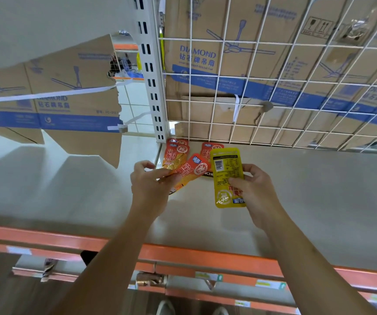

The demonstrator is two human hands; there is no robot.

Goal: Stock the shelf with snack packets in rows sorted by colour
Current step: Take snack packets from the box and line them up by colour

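Bright, soft shadows on shelf point(319, 201), edges bowed, perhaps blurred

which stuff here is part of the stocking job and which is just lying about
Job: orange packet in left hand; yellow packets in right hand; shelved orange packets; shelf.
Lying about: fan boxes; wire grid; torn cardboard; price labels.

Pale orange-edged shelf point(308, 196), orange packets point(175, 155) lying flat at its back

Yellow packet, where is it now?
The yellow packet sits right of centre in the head view, held by the right hand, beside the orange packets.
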